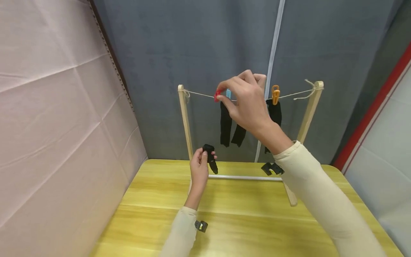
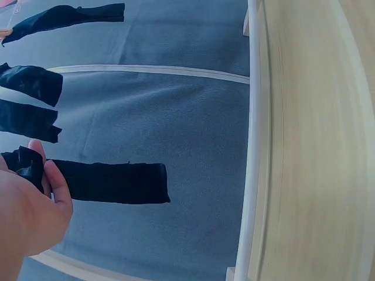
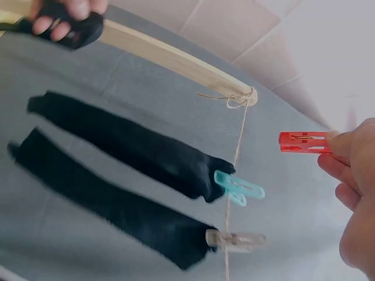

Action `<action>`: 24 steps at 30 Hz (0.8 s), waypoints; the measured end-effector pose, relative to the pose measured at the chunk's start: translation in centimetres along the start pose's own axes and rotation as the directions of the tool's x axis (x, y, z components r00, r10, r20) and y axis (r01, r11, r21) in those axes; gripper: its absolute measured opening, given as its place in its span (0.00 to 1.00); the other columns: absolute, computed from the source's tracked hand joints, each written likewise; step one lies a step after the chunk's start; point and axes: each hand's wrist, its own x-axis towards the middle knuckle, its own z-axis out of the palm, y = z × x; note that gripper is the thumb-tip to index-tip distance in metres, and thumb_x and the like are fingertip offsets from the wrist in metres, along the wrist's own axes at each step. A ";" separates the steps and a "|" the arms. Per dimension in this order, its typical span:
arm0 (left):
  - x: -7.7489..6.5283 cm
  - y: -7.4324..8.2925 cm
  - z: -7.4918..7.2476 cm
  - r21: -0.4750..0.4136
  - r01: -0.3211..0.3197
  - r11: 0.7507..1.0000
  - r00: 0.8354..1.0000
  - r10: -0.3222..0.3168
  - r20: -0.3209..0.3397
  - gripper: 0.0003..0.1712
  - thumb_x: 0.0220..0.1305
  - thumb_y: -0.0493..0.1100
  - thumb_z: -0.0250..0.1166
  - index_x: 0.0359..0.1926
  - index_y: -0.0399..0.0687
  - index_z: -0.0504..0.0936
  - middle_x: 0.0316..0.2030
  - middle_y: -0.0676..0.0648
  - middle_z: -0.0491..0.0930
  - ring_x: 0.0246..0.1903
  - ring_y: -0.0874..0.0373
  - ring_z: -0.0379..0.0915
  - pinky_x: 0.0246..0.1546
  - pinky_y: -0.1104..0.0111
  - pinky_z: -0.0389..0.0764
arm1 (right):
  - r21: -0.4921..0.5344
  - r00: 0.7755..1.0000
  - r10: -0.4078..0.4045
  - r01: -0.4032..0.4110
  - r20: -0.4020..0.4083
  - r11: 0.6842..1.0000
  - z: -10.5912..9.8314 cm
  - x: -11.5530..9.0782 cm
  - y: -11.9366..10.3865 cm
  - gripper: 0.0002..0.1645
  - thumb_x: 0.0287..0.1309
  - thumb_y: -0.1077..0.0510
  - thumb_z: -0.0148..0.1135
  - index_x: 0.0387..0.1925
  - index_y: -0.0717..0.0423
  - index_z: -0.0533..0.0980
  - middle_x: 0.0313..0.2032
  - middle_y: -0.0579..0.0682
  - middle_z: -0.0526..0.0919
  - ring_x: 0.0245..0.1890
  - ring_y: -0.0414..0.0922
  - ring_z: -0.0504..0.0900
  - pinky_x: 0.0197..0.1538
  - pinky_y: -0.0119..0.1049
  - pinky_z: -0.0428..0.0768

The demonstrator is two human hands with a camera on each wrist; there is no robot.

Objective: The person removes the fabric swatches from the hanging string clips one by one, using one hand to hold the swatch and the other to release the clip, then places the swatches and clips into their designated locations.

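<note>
Probably limp and light, the cloth [image 1: 211,161] pinched in the left hand [image 1: 199,169], below the right hand [image 1: 248,101] pinching a peg [image 3: 303,142], suits an edge hold.

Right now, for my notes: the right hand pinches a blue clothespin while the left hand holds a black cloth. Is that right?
Not quite: the clothespin in the right hand is red, as the right wrist view shows. The left hand does hold a black cloth.
</note>
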 end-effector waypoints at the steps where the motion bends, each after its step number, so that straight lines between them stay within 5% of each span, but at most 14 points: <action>1: -0.1 0.1 -0.2 -0.004 0.000 1.000 1.000 0.000 -0.004 0.13 0.84 0.39 0.52 0.55 0.36 0.81 0.48 0.27 0.86 0.40 0.52 0.91 0.52 0.66 0.89 | 0.002 1.000 -0.017 0.017 0.004 1.000 -0.3 -0.3 0.0 0.07 0.66 0.52 0.74 0.42 0.50 0.86 0.39 0.47 0.90 0.45 0.51 0.73 0.57 0.56 0.59; 14: -1.9 1.3 -4.1 0.040 0.042 0.998 0.999 -0.042 -0.002 0.14 0.84 0.37 0.50 0.55 0.35 0.80 0.48 0.27 0.85 0.46 0.30 0.87 0.52 0.67 0.89 | -0.014 0.950 -0.177 0.186 0.258 0.982 -5.4 -4.9 1.0 0.13 0.56 0.52 0.76 0.39 0.53 0.82 0.35 0.48 0.87 0.44 0.53 0.72 0.49 0.52 0.63; 24: -2.6 0.6 -7.5 0.064 0.066 0.996 0.996 -0.070 0.053 0.18 0.84 0.40 0.54 0.64 0.39 0.80 0.56 0.27 0.85 0.48 0.48 0.91 0.58 0.70 0.85 | -0.142 0.880 -0.047 0.129 0.473 0.981 -9.6 -11.5 3.0 0.18 0.50 0.50 0.80 0.38 0.48 0.79 0.37 0.46 0.87 0.47 0.51 0.75 0.53 0.53 0.67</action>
